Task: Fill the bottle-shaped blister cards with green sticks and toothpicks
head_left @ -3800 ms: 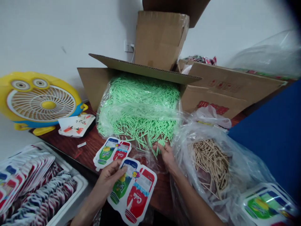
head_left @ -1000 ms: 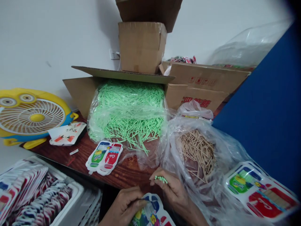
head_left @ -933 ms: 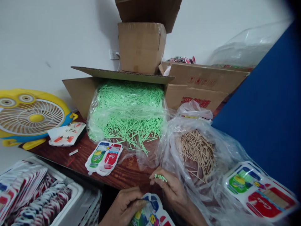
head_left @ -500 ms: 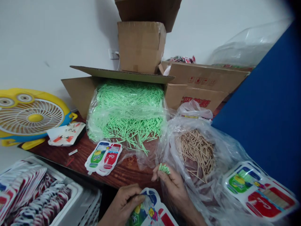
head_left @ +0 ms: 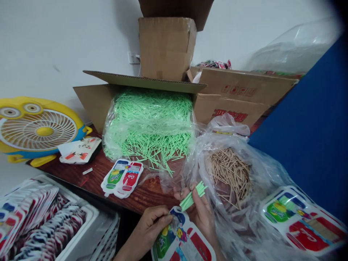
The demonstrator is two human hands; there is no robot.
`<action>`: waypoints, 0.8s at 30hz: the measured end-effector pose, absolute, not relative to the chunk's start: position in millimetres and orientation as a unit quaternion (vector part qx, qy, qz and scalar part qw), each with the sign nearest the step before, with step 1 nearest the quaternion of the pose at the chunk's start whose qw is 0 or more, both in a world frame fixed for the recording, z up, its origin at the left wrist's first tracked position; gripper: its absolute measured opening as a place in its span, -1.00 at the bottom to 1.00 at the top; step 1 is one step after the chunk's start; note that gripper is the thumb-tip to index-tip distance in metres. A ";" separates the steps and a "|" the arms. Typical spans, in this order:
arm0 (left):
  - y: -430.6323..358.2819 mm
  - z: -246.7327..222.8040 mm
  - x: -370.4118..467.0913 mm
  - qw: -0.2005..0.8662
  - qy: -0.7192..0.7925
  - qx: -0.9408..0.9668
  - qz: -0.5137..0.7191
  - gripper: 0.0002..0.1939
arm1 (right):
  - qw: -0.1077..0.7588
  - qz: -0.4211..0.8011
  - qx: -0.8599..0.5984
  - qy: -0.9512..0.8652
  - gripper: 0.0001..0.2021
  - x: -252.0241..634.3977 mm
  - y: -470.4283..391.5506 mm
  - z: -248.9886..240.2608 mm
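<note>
The pouch [head_left: 181, 241], printed with a green bottle and a red one, is at the lower centre of the view, in front of the counter [head_left: 148, 192]; its bottom end is cut off by the view's edge. The left hand [head_left: 153, 224] pinches the pouch at its upper left edge between thumb and fingers. The right hand [head_left: 200, 204] grips a bundle [head_left: 193, 196] of short green sticks between thumb and fingers, just above the pouch's top edge. The bundle is tilted, its upper end toward the right. On the counter, left of the bundle, a small stack [head_left: 122, 178] of similar pouches lies flat. Behind it, an open carton [head_left: 91, 103] holds a clear bag of loose green sticks [head_left: 152, 112], some spilling out at the front. Right of the right hand, a plastic bag [head_left: 272, 177] stands open around brown sticks [head_left: 231, 172]. Further right, flat packs [head_left: 304, 221] with the same print rest on the plastic. A yellow fan [head_left: 38, 127] stands at the left, with a paper packet [head_left: 80, 151] beside it and a white scrap [head_left: 87, 171] nearer the counter's front edge. At the lower left, a white crate [head_left: 91, 217] contains rows of pouches.
</note>
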State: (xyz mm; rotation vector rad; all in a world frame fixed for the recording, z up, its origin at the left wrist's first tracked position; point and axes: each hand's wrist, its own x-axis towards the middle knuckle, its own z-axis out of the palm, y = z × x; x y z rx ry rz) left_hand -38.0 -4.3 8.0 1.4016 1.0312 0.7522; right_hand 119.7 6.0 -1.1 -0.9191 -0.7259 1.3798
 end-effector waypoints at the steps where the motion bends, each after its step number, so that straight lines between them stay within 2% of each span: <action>1: -4.0 7.6 -37.6 0.586 0.441 0.597 0.325 -0.64 | 0.620 0.598 -0.403 -0.309 -0.79 120.3 4.7 -4.3; 7: -4.2 5.9 -35.4 0.583 0.444 0.588 0.342 -0.65 | 0.611 0.625 -0.448 -0.188 -0.67 117.9 -6.3 6.6; 17: 5.3 6.8 -33.8 0.686 0.408 0.474 0.373 -0.77 | 0.507 0.753 -0.319 -0.273 -0.79 126.0 5.7 31.4; 22: 10.6 6.8 -30.4 0.698 0.417 0.428 0.395 -0.74 | 0.538 0.726 -0.278 -0.326 -0.71 137.5 19.7 42.7; 24: 12.3 5.4 -29.3 0.704 0.411 0.414 0.404 -0.75 | 0.508 0.700 -0.320 -0.385 -0.68 142.2 23.9 46.5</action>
